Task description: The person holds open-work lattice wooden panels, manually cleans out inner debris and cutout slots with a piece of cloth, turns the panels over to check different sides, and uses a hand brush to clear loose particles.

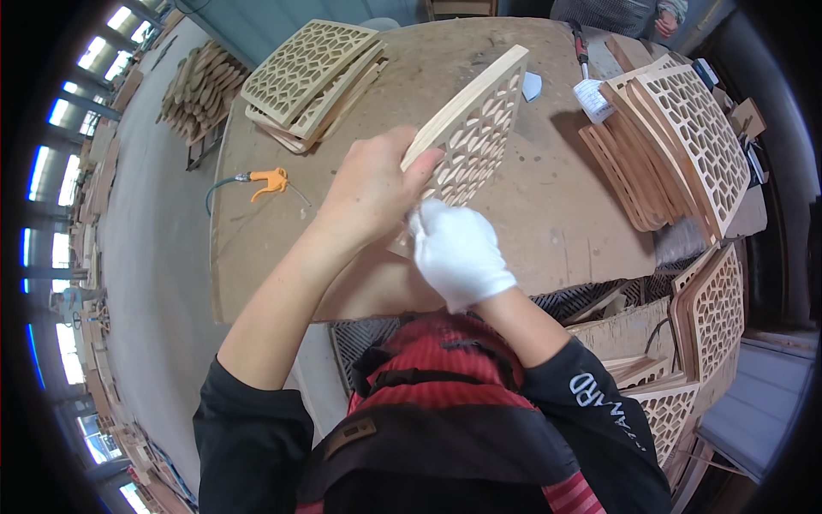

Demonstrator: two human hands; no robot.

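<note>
A pale wooden lattice panel [478, 138] stands tilted on edge above the workbench [552, 238], its honeycomb-like openings facing right. My bare left hand [382, 183] grips the panel's near edge, thumb over the lattice side. In a white glove, my right hand [459, 254] is curled against the panel's lower near part. Its fingers are bent and blurred, and whether it holds a small thing is hidden. Left of my forearm lies an orange air blow gun [270, 181] with a thin metal nozzle and a hose.
Pale lattice panels [308, 70] are stacked at the bench's back left. More panels [693, 135] lean over brown wooden pieces [632, 167] on the right, beside a red-and-black tool [581, 48]. Further panels [716, 315] stand below right. Another person's hand [666, 24] shows beyond the bench.
</note>
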